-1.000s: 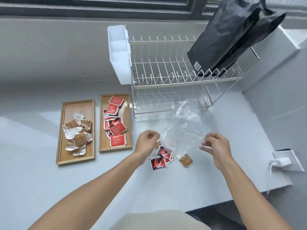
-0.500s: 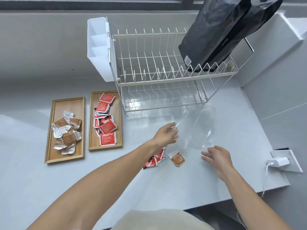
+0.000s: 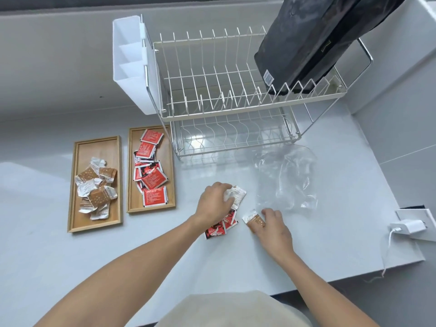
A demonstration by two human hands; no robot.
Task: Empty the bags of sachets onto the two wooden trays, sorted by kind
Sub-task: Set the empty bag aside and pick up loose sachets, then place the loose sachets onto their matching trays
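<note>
The person's left hand [image 3: 213,204] sits over a little pile of sachets on the white table [image 3: 330,232], fingers curled down onto a pale crumpled sachet [image 3: 236,197]. It hides most of the red sachets [image 3: 220,226] underneath, so how many there are is anyone's guess, only a few red corners poke out toward the wrist. The right hand [image 3: 273,226] lies flat-ish with fingers slightly apart, fingertips pressing on a brown sachet [image 3: 253,219]; whether it's actually gripped or just touched, can't tell, the fingers cover half of it.

The clear plastic bag [image 3: 286,178] lies crumpled just beyond the right hand, near the foot of the wire dish rack [image 3: 236,95]. It's see-through and hard to make out against the table; can't say if anything is in it.

Off to the left are the two wooden trays, side by side: the left tray [image 3: 72,185] holds brown and silvery sachets [image 3: 96,187], the right tray [image 3: 171,175] holds red ones [image 3: 151,171], overlapping so a count isn't possible. A black bag [image 3: 306,43] stands in the rack's top tier, its top cut off by the frame. A white charger [image 3: 408,226] is plugged in at the right edge.
</note>
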